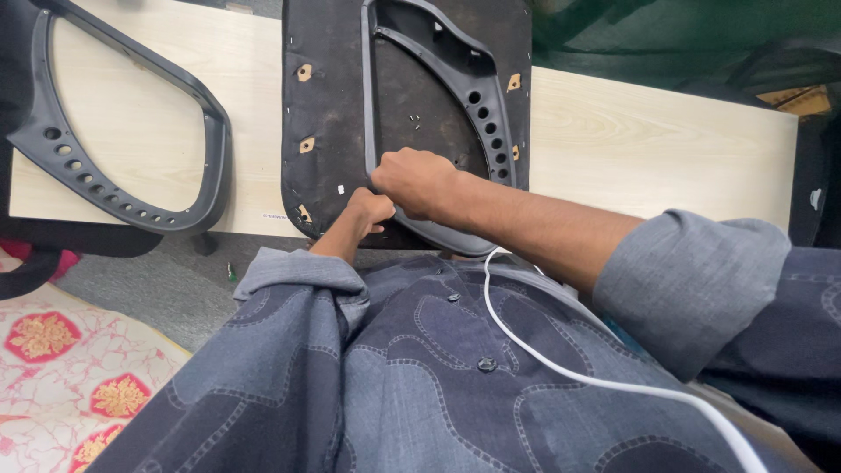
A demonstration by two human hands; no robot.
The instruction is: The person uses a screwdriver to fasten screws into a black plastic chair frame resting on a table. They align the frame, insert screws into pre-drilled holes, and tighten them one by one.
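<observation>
A black chair seat base (328, 105), underside up, lies on a pale wooden table (631, 140). A dark grey plastic armrest frame (480, 105) with a row of holes lies on top of it. My right hand (416, 180) is closed in a fist on the near left corner of that frame. My left hand (366, 210) is curled just below it, fingers against the seat base's near edge. Whether either hand holds a small tool is hidden. A few small screws (414, 120) lie loose on the seat base inside the frame.
A second grey armrest frame (131, 184) lies on the table at the left. A white cable (561, 368) runs across my denim-patterned shirt. A floral mat (61, 368) lies on the grey floor at the lower left. Dark chair parts stand at the far right.
</observation>
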